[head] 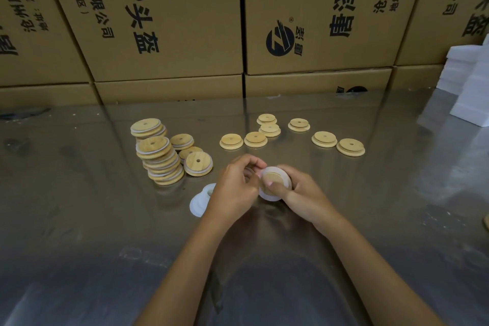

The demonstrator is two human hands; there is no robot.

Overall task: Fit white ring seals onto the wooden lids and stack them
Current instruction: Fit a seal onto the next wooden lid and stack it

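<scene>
my left hand (235, 188) and right hand (296, 190) both grasp one wooden lid (272, 179) wearing a white ring seal (267, 196), above the table (370, 193).

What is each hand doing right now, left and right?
Left hand: fingers curled, pinching the white ring seal at the lid's edge.
Right hand: grips the wooden lid, thumb pressing its face.

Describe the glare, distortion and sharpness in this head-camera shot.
Head view: the shiny table mirrors the cardboard boxes and shows pale glare at right; wide-angle bending tilts the box edges outward; both hands and the lid with its white ring look slightly soft, and the near table edge falls into shadow.
</scene>
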